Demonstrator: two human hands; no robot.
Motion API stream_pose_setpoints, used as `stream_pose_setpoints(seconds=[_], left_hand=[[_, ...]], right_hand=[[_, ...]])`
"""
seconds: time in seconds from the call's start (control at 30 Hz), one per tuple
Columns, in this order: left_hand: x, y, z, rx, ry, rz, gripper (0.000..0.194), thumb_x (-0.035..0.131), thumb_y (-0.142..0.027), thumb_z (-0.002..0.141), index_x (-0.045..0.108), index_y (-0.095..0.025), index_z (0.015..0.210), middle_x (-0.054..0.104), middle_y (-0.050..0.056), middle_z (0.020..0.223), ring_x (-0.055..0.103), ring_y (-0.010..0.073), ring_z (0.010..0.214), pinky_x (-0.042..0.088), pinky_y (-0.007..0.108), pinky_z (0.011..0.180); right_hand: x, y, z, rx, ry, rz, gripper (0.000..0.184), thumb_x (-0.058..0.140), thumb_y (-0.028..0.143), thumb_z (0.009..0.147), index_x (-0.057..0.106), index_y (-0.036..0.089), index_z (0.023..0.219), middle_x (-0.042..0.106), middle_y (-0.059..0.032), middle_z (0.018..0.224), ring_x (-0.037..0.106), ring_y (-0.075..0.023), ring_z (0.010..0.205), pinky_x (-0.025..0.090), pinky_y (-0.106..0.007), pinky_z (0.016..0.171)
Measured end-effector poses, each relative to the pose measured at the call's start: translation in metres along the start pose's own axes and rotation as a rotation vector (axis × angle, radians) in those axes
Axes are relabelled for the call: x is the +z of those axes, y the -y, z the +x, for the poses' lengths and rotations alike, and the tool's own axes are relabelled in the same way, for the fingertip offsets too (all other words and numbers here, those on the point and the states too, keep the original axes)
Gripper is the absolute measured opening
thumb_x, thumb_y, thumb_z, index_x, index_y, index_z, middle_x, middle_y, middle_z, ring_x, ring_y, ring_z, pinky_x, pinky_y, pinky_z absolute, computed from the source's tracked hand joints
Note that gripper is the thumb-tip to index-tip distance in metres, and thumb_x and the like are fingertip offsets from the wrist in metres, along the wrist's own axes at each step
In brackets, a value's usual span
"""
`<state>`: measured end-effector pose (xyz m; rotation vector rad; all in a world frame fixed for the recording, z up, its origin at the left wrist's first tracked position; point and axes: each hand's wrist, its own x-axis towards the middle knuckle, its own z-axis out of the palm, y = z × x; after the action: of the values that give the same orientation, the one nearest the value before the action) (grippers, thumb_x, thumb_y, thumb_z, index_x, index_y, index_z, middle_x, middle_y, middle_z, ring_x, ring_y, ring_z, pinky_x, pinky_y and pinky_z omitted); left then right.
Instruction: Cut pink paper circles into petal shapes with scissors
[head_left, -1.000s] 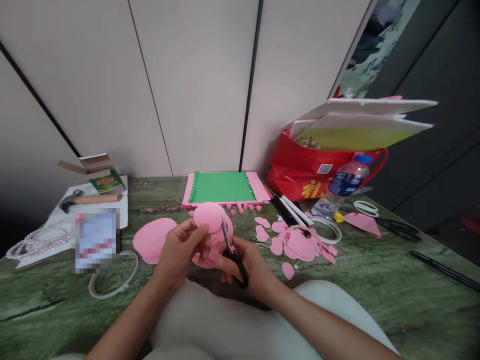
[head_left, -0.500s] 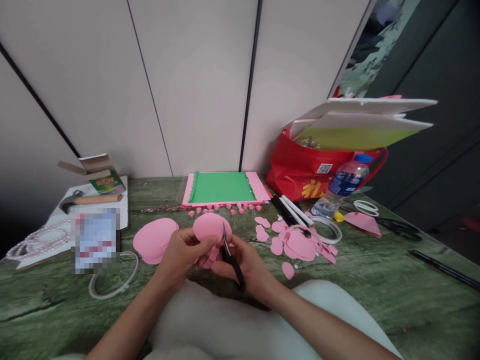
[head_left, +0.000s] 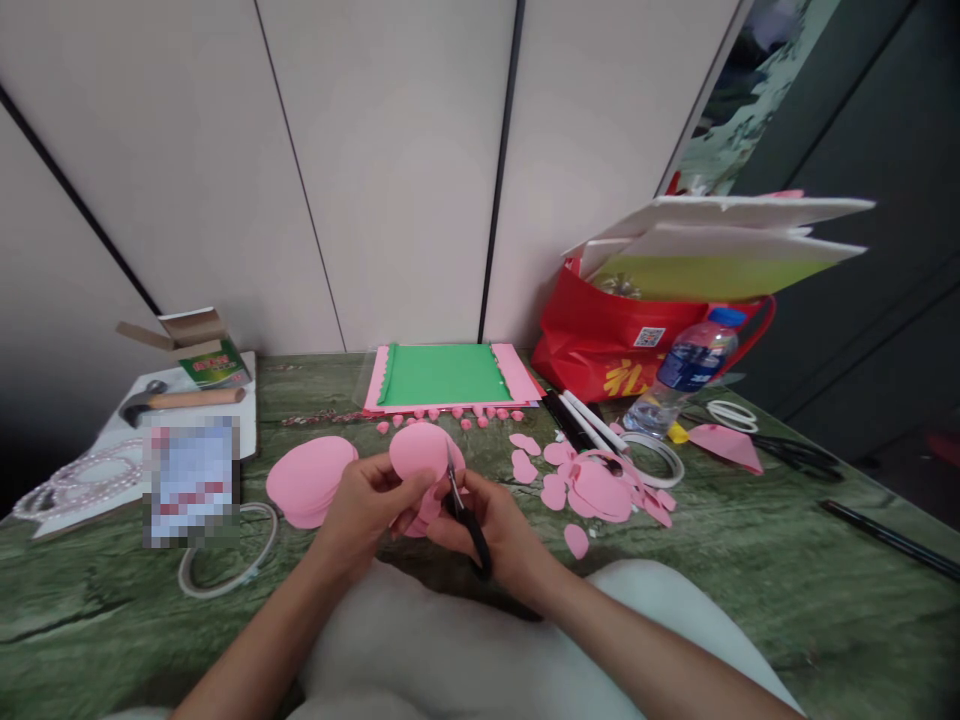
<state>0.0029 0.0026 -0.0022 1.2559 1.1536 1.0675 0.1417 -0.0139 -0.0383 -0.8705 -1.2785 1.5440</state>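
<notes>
The one view looked from the person's head, forward and down over the table (head_left: 112,640), and faced the green sheet (head_left: 448,374) almost squarely. The wall (head_left: 397,180) rose behind the sheet and filled most of the upper part. The lap (head_left: 420,640) lay nearest the lens; the left hand (head_left: 375,492) and right hand (head_left: 491,520) were close, nearer than the sheet. It looked wide, taking in the box (head_left: 216,366) left of the sheet and the bag (head_left: 581,330) right.
</notes>
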Motion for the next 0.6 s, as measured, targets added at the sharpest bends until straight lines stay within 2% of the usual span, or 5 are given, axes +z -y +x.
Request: stream_pose_setpoints(seconds=[0.43,0.6], left_hand=[[-0.001,0.0013,0.0005,0.042,-0.004,-0.065,0.02,0.067,-0.021,0.063,0.052,-0.015,0.053,0.044,-0.008,0.037,0.033,0.0031,0.033,0.022,0.017,0.036],[-0.0011,0.0008,0.0002,0.069,-0.017,-0.084,0.021,0.066,-0.025,0.067,0.052,-0.014,0.054,0.044,-0.007,0.038,0.034,0.0029,0.034,0.025,0.016,0.036]], right_hand=[[-0.0009,-0.0032,0.001,0.055,-0.023,-0.01,0.038,0.072,0.042,0.057,0.049,0.017,0.074,0.048,0.0075,0.045,0.044,-0.0074,0.038,0.033,-0.019,0.039],[-0.001,-0.0037,-0.0005,0.071,-0.031,-0.007,0.036,0.071,0.041,0.059,0.049,0.017,0.074,0.049,0.0079,0.045,0.045,-0.0066,0.036,0.031,-0.016,0.036]])
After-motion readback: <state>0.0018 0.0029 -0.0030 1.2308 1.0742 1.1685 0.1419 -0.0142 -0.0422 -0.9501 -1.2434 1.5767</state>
